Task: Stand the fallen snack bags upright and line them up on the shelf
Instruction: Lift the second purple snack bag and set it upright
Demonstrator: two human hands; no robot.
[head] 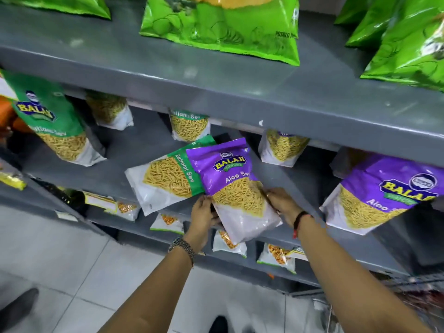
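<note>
Hand-held at centre frame, the purple Aloo Sev bag (236, 186) is gripped at its lower sides by the left hand (204, 216) and right hand (282, 204), tilted above the grey shelf (115, 150), overlapping a fallen green Ratlami Sev bag (165, 181) beside it.

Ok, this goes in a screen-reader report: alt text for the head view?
Both hands, left hand and right hand, grip a purple Aloo Sev bag at the grey shelf, overlapping a fallen green Ratlami Sev bag. More sev bags stand alongside.
</note>
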